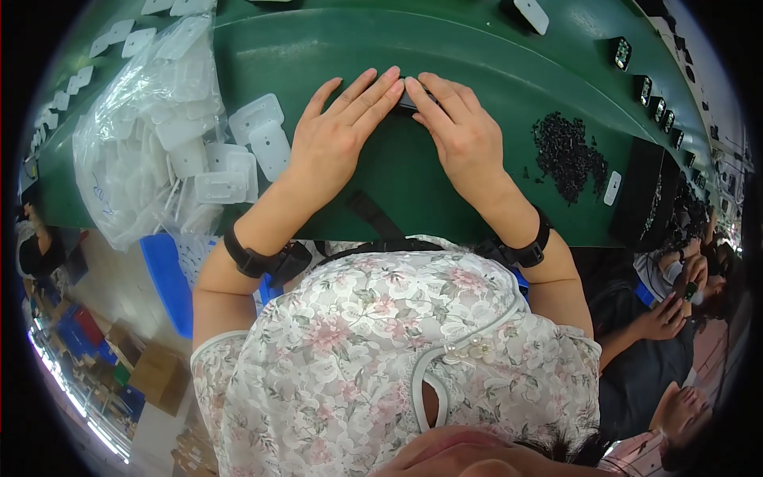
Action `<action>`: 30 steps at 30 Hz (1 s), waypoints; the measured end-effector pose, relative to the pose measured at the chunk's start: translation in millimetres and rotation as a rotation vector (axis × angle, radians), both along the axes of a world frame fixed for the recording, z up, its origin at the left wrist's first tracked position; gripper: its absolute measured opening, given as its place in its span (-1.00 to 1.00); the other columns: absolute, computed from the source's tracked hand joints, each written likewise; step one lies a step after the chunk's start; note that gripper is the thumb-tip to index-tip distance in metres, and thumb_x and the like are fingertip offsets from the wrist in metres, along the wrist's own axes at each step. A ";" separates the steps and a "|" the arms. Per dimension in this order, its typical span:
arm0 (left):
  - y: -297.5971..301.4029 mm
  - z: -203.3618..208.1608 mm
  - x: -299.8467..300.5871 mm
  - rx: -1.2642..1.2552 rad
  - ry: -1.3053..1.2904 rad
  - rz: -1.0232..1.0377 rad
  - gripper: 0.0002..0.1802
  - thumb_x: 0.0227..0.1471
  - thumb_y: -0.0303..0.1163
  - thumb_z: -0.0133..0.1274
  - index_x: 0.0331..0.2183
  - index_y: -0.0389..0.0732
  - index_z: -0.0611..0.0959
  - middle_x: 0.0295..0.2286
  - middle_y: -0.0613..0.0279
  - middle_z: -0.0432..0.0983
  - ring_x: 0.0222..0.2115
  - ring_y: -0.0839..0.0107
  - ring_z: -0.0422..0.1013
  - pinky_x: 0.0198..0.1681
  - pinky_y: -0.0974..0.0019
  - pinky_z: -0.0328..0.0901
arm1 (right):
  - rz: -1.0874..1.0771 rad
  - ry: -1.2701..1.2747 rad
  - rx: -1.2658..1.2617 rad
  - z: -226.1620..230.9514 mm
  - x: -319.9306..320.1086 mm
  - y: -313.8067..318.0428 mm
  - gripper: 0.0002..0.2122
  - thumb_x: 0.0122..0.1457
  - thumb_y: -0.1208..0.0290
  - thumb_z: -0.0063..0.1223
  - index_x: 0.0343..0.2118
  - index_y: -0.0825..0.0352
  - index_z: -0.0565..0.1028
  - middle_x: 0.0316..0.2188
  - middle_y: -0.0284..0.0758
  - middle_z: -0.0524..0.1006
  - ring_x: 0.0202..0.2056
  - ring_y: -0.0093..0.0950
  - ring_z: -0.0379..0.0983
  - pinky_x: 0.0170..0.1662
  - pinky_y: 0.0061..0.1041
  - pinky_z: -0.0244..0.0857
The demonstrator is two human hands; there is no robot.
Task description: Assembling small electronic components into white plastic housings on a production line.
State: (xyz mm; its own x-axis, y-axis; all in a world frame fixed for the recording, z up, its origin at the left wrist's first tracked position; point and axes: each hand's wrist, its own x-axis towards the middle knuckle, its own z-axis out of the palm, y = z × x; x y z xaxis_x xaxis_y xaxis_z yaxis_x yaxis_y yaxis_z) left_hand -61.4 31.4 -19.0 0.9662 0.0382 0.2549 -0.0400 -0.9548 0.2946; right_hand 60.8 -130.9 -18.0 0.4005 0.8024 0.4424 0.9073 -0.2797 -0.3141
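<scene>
Green matting covers the long workbench (445, 48), which curves away ahead of both hands and carries everything within arm's reach. Left of the left hand, a big clear plastic bag (139, 119) bulges with white moulded plastic plates, set close enough to draw from without leaning. Two loose white plates (262, 135) lie just beside the left wrist, between bag and hand, probably pulled out ready. More white plates run in a row along the far left edge of the bench. To the right of the right hand, a little apart, sits a heap of small black parts (568, 151), with one small white tab (612, 188) beside it; further right stands a dark box (648, 195), and beyond it a line of small dark devices (648, 87) follows the bench's edge. A neighbouring person's hands show at the lower right, well away.

The left hand (338, 131) lies flat, fingers together and stretched forward, and the right hand (461, 127) mirrors it, so the fingertips meet over a small dark piece (408, 98) on the matting straight ahead. Both sets of fingertips press down on it, seemingly to pin or seat it; most of the piece is hidden, so its shape cannot be told. Black bands circle both wrists.
</scene>
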 end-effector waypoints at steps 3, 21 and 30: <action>4.5 -1.6 2.1 0.028 0.004 -0.013 -0.36 -0.05 -0.59 -0.07 0.14 -0.09 0.42 0.16 0.34 0.29 0.14 0.34 0.27 0.18 0.09 0.11 | 0.046 0.280 -0.032 9.4 15.4 -1.0 -0.61 -0.06 0.51 0.23 -0.08 0.19 0.54 -0.14 -0.41 0.54 -0.17 -0.39 0.46 -0.19 -0.48 0.41; -43.1 -2.9 67.6 -0.916 -0.029 0.172 -0.52 -0.02 -0.40 0.22 -0.02 -0.22 0.54 -0.27 0.08 0.55 -0.29 0.26 0.50 -0.23 0.31 0.38 | -0.041 1.076 0.426 21.8 52.6 -14.9 -0.51 0.08 0.51 0.24 0.11 0.33 0.38 -0.16 -0.36 0.47 -0.20 -0.63 0.40 -0.07 -0.62 0.29; -10.2 16.3 24.4 -0.735 -0.107 0.135 -0.50 0.02 -0.48 0.16 0.04 -0.17 0.49 -0.05 0.11 0.47 -0.11 0.29 0.45 -0.13 0.31 0.36 | -0.090 0.139 -0.312 33.6 242.7 -69.5 -0.49 -0.05 0.47 0.24 0.02 0.31 0.36 -0.08 -0.20 0.42 -0.07 -0.37 0.39 0.00 -0.46 0.29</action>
State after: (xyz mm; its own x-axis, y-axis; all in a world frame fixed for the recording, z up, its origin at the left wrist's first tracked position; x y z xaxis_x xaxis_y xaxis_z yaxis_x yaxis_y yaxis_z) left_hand -37.1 21.3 -2.7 0.9125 0.3509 0.2101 -0.0007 -0.5123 0.8588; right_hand 303.5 -200.5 15.6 0.5149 0.8492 0.1175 0.8292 -0.4585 -0.3196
